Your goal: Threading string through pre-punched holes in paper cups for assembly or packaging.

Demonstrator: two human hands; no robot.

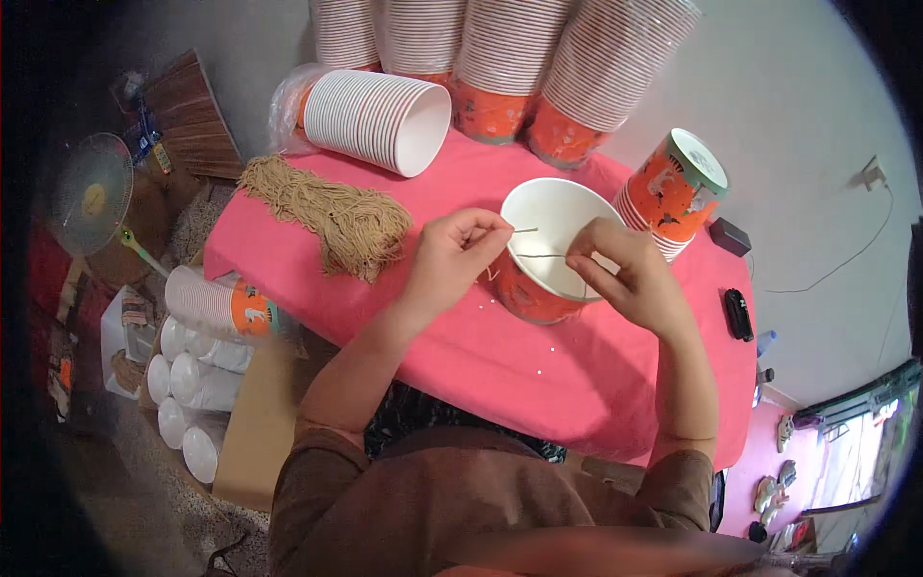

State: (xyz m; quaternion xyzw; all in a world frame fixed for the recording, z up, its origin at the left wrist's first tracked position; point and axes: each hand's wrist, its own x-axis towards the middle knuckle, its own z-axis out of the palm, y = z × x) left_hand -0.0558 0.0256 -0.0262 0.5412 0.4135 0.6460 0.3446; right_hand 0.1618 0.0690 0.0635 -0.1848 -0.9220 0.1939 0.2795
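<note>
A white-lined paper bucket (543, 204) with an orange-red printed outside stands on the pink-covered table (452, 375), its open top tilted slightly toward me. My left hand (452, 258) is at its left rim, thumb and forefinger pinched on a short, thin cord end (525, 230). Over the bucket's right side, my right hand (630, 271) pinches a thin brownish cord (541, 256) that runs across the opening between both hands. Whether both visible pieces are one cord, I cannot tell. A bundle of tan cords (336, 213) lies left of my left hand.
Tall stacks of buckets (505, 58) stand at the back, and another stack (370, 115) lies sideways. An inverted stack (673, 188) is on the right, near a black box (731, 237) and a black object (738, 314). A carton (255, 423) of wrapped buckets sits lower left.
</note>
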